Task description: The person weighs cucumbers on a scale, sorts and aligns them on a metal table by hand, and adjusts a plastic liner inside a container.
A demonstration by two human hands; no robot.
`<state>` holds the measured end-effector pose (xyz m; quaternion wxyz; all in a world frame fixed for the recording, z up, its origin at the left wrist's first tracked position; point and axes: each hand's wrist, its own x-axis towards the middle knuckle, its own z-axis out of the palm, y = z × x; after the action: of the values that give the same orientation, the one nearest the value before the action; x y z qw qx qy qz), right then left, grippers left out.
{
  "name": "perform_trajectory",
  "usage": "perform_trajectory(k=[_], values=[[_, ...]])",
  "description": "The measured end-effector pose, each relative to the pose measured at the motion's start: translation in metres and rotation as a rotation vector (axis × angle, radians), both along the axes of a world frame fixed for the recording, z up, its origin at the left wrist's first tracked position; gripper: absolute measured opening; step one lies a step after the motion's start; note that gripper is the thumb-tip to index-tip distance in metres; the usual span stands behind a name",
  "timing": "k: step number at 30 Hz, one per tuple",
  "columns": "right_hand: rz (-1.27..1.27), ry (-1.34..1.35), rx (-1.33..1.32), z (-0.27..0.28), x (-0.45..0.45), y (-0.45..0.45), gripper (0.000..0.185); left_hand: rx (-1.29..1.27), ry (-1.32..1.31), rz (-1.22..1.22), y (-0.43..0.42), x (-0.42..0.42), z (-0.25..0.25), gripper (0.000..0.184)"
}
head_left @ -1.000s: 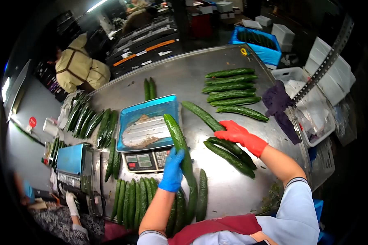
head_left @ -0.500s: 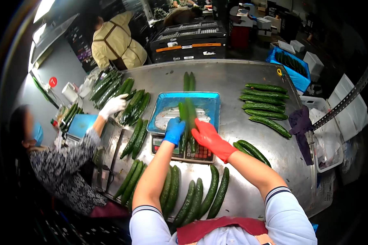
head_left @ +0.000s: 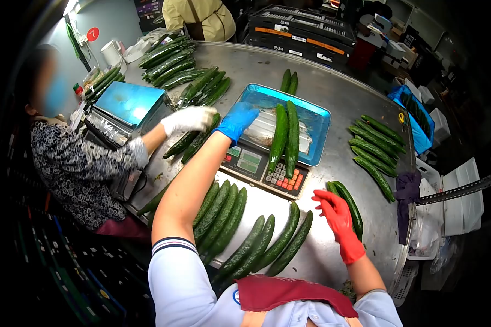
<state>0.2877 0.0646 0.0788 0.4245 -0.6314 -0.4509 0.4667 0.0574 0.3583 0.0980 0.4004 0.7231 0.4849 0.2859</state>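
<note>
Two cucumbers (head_left: 285, 136) lie side by side on the scale's blue tray (head_left: 323, 117), their near ends over the keypad of the scale (head_left: 249, 162). My left hand (head_left: 237, 123), in a blue glove, is over the tray's left edge with its fingers stretched out, holding nothing I can see. Its fingers are slightly blurred. My right hand (head_left: 337, 218), in a red glove, hovers with fingers apart, right beside a pair of cucumbers (head_left: 350, 207) on the metal table. Between my arms, more cucumbers (head_left: 278, 245) lie along the table's near edge.
Several cucumbers (head_left: 373, 144) lie in a row at the right. A co-worker's white-gloved hand (head_left: 190, 120) reaches over cucumbers on the left, near bundled cucumbers (head_left: 174, 62). A blue-lined crate (head_left: 420, 128) and a purple cloth (head_left: 406, 204) are at the right edge.
Both my hands have come off the two cucumbers, which now rest on the tray. My right hand has moved right and nearer to me. The camera view has turned.
</note>
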Motion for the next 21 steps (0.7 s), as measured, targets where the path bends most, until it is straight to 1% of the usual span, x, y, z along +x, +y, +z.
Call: perform_trajectory(k=[3,6,8,11,13,14,15,17,20,21], values=[[-0.063,0.16,-0.108,-0.025,-0.001,-0.034,0.031,-0.053,0.027,-0.035,-0.001,0.005,0.008,0.037],[-0.077,0.261,-0.165,-0.049,-0.01,-0.064,0.029,-0.108,0.138,-0.109,-0.008,0.023,0.019,0.046],[-0.05,0.282,-0.176,-0.056,-0.017,-0.077,0.029,-0.116,0.295,-0.183,-0.015,0.039,0.036,0.061],[-0.004,0.339,-0.197,-0.068,-0.025,-0.088,0.03,-0.12,0.46,-0.129,-0.005,0.075,0.007,0.078],[0.024,0.367,-0.186,-0.07,-0.029,-0.09,0.03,-0.008,0.548,-0.081,-0.026,0.093,0.011,0.092],[0.035,0.375,-0.201,-0.068,-0.03,-0.089,0.03,0.082,0.619,-0.023,-0.02,0.108,-0.017,0.097],[0.051,0.39,-0.186,-0.069,-0.031,-0.09,0.03,0.005,0.67,-0.034,-0.027,0.117,-0.018,0.103],[0.072,0.416,-0.153,-0.073,-0.03,-0.092,0.031,0.023,0.729,-0.051,-0.042,0.125,-0.019,0.11],[0.08,0.406,-0.131,-0.078,-0.028,-0.095,0.031,-0.002,0.726,0.04,-0.033,0.133,-0.035,0.113],[0.088,0.406,-0.117,-0.079,-0.027,-0.096,0.031,-0.03,0.683,0.054,-0.035,0.132,-0.032,0.111]])
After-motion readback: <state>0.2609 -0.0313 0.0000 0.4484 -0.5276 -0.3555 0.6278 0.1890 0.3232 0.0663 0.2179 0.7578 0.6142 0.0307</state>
